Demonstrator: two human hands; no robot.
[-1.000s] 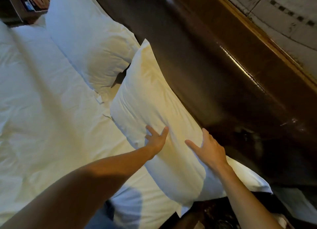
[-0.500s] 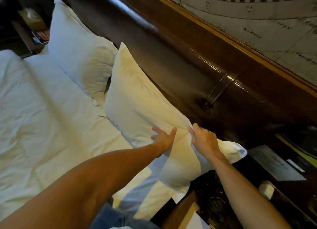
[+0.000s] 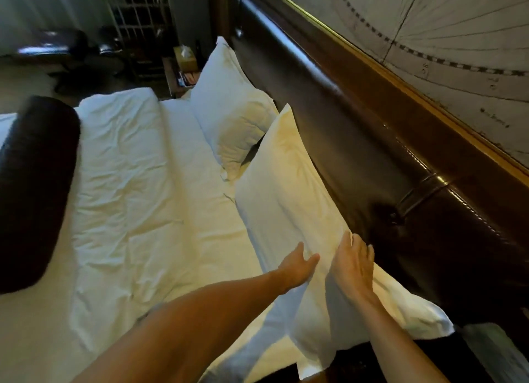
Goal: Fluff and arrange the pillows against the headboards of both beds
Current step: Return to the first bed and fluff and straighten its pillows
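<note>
A white near pillow (image 3: pixel 289 193) leans against the dark glossy headboard (image 3: pixel 372 142) on the near side of the bed. My left hand (image 3: pixel 297 268) hovers flat at its lower front face, fingers apart, holding nothing. My right hand (image 3: pixel 353 265) lies flat on the pillow's upper edge by the headboard, fingers extended. A second white pillow (image 3: pixel 232 110) stands against the headboard farther along, its corner touching the near pillow.
White wrinkled bedding (image 3: pixel 131 187) covers the mattress. A dark bolster or runner (image 3: pixel 31 187) lies across the bed at left. A nightstand with a tissue box (image 3: pixel 186 59) stands beyond the far pillow. A dark chair (image 3: pixel 60 47) is at far left.
My right hand has let go of the pinched pillow edge and now lies flat. My left hand has lifted slightly off the pillow. The view has swung toward the far end of the bed.
</note>
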